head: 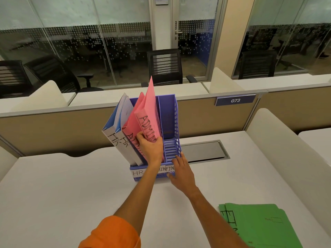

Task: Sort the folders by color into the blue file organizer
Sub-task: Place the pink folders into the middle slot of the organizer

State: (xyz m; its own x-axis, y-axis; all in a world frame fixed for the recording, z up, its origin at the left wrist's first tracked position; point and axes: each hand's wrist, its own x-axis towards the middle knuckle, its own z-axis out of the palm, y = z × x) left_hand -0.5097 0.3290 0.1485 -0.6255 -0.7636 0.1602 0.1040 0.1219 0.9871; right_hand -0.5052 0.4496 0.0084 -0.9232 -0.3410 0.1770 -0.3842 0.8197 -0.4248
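Nearest, an orange sleeve [111, 233] is seen on the left arm; at the lower right, two green folders [263, 224] are laid flat and overlapping on the white bench [53, 194], well apart from the rest. Further in, the right hand [180, 172] is rested on the front right corner of the blue file organizer [172, 126], its grip spread, the fingers straight. Just beyond, the left hand [150, 149] is closed on the lower edge of a pink folder [148, 111] marked ADMIN, its grip pinching that folder, which is stood tilted in the middle compartment; a second pink folder [132, 126] is leaned beside it. Two blue-and-white folders [118, 122] marked HR are stood in the left compartment; paper labels are fixed along the organizer's front. Behind, a grey cable hatch [202, 151] is set into the bench; a plate [235, 100] reading 073 is mounted on the beige partition [53, 126]; black office chairs [165, 67] are seen before glass walls.
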